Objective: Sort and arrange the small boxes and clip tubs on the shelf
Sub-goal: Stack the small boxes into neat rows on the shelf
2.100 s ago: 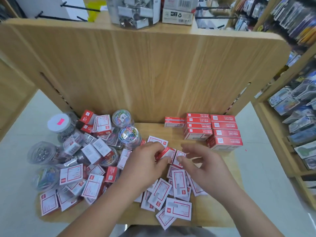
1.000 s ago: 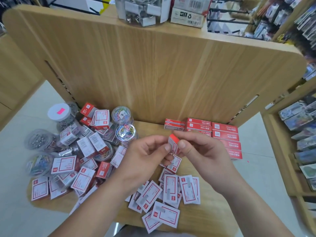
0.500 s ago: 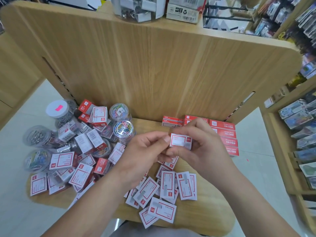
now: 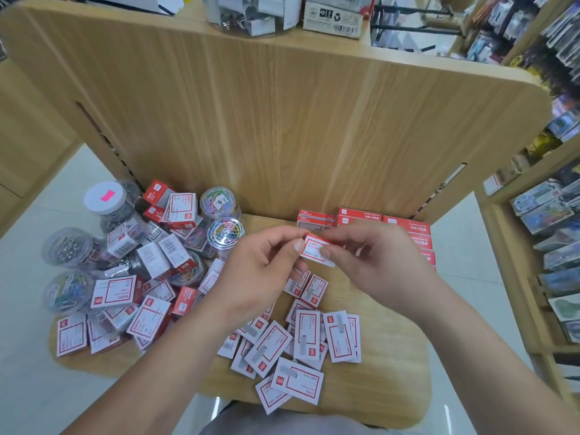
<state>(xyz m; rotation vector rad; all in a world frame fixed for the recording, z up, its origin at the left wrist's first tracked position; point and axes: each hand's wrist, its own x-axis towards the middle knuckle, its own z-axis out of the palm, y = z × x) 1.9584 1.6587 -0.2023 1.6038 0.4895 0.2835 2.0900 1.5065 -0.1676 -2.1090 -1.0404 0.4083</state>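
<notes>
back panel point(image 4: 282, 120): wood | carton point(image 4: 335, 17): above it | side rack point(image 4: 508, 252): packaged goods point(image 4: 546, 211)

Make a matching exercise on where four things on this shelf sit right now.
1. white-lidded tub
2. held box
3. red box stack
4. loose flat boxes

A. pinched between left hand and right hand
B. stacked neatly at the back right
C. standing at the back left
D. scattered at the front, below the hands

Pairs: 1-C, 2-A, 3-B, 4-D
</notes>
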